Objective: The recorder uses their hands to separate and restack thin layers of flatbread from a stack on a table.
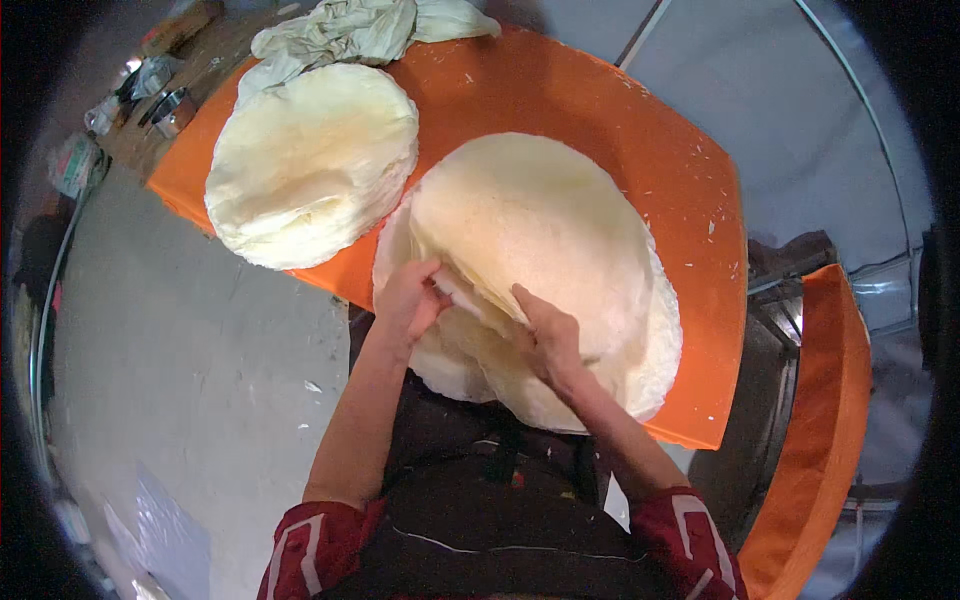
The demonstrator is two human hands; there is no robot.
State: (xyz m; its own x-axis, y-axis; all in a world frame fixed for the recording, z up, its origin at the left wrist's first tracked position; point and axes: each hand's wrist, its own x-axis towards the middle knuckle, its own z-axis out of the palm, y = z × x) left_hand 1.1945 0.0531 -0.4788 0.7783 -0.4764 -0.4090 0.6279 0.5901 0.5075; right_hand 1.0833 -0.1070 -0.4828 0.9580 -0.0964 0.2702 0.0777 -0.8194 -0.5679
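A wide stack of thin, pale round flatbreads (665, 340) lies on the orange-covered table in front of me. On it, the top flatbread (530, 210) is partly lifted and folded along its near left side, where several thin layers show. My left hand (411, 298) is closed at the left end of this fold, thumb and fingers curled at the edge. At the fold's right end my right hand (552, 338) is closed on the layers, with its index finger stretched along the edge. Part of the right fingers is hidden by the hand itself.
A second stack of pale flatbreads (310, 165) stands at the far left of the orange table cover (690, 250). Behind it lies a crumpled cream cloth (345, 35). Small white flakes dot the cover. An orange curved edge (825, 400) rises at the right; a metal pot (175, 112) stands far left.
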